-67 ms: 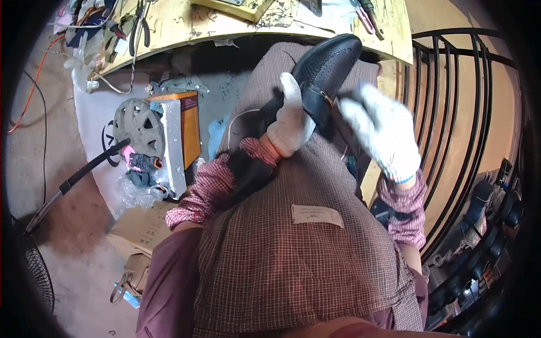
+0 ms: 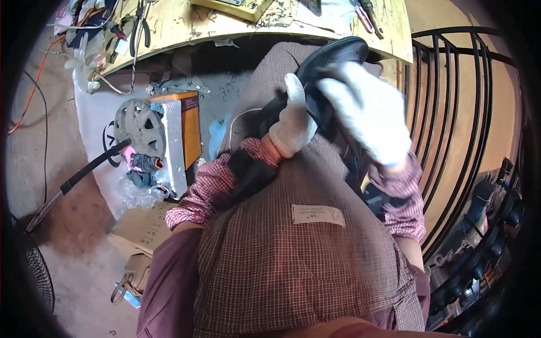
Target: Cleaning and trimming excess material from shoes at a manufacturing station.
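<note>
A black leather dress shoe [image 2: 332,53] rests over my lap, its toe pointing away toward the workbench. My left hand [image 2: 294,127], in a white knit glove, grips the shoe's heel end, thumb raised along its left side. Over the shoe's right side and upper lies my right hand [image 2: 369,112], gloved too and smeared by motion. Its fingers cannot be made out clearly, nor whether something is in them. The middle of the shoe is hidden behind this hand. A brown checked apron [image 2: 270,253] covers my lap.
A yellow workbench [image 2: 186,25] stands ahead, with pliers [image 2: 139,35] and other tools on it. Black metal bars [image 2: 445,96] rise at the right. To the left are a grey wheel-like disc [image 2: 138,127], an orange box [image 2: 191,127], a cardboard box [image 2: 138,225] and a fan [image 2: 36,270].
My right hand has swung left and up across the shoe, covering its middle. The shoe has tilted slightly with its toe to the right. My left hand has hardly moved.
</note>
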`<action>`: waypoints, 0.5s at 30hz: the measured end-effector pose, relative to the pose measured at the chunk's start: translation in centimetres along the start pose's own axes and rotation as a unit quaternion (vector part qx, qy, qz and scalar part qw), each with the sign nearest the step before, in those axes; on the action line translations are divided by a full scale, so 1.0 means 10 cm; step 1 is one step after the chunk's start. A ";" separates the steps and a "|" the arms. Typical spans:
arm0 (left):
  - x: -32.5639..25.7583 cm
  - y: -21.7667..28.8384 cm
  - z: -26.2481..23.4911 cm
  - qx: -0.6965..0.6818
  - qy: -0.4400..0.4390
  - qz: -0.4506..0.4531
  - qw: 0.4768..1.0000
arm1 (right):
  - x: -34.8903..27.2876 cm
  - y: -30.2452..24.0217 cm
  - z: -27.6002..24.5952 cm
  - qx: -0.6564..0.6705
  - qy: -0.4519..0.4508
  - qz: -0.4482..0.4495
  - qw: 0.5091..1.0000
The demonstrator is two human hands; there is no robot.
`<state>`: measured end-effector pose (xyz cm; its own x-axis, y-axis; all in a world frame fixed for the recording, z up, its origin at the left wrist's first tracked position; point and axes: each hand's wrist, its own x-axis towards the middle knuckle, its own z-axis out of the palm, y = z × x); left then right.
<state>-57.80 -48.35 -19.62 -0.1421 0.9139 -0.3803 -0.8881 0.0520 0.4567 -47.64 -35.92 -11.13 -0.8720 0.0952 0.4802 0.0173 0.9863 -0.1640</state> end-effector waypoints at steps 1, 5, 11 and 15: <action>-0.07 -0.02 -0.06 0.141 -0.036 0.030 0.989 | -0.12 -0.10 0.18 -0.064 0.026 -0.054 0.996; 0.03 -0.08 -0.10 0.066 -0.079 0.019 0.994 | -0.16 -0.17 -0.20 0.133 -0.229 0.182 0.947; -0.03 0.00 -0.13 0.155 -0.101 0.030 0.982 | 0.03 0.02 -0.10 -0.009 -0.108 -0.021 0.994; -0.03 0.21 0.04 0.013 -0.113 -0.014 0.993 | -0.21 0.19 -0.18 0.155 -0.253 0.135 0.946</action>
<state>-59.48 -48.34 -18.19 -0.0127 0.9790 -0.2036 -0.8783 0.0864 0.4703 -44.90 -34.03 -10.94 -0.9800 0.1839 -0.0755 0.1967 0.8413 -0.5035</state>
